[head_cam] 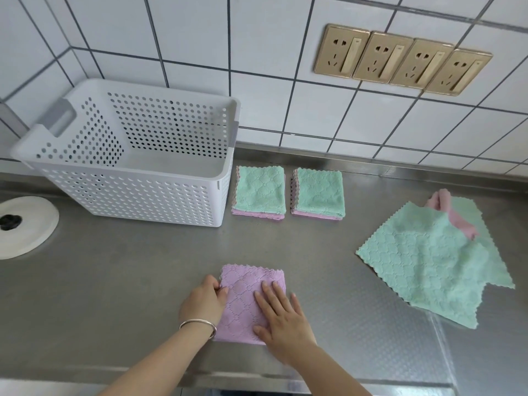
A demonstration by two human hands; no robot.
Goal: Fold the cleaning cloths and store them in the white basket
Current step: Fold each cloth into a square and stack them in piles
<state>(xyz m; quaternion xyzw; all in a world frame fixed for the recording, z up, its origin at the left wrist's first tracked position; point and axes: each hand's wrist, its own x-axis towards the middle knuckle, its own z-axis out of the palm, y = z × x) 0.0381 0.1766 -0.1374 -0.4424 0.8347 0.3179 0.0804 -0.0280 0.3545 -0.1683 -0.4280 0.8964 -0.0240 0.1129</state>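
Observation:
A folded pink cloth (243, 292) lies on the steel counter near its front edge. My left hand (204, 302) pinches the cloth's left edge with curled fingers. Flat on the cloth's right half rests my right hand (281, 318), fingers spread. The white perforated basket (137, 192) stands at the back left and looks empty. Beside it sit two folded stacks, the left stack (260, 191) and the right stack (318, 194), each green on top with pink beneath. Unfolded green cloths (434, 261) with a pink cloth (457, 221) among them lie in a loose pile at the right.
A round white lid with a black knob (23, 224) sits at the left edge. A row of gold wall sockets (400, 58) is on the tiled wall behind. Bare steel counter (128, 270) lies between the basket and my hands.

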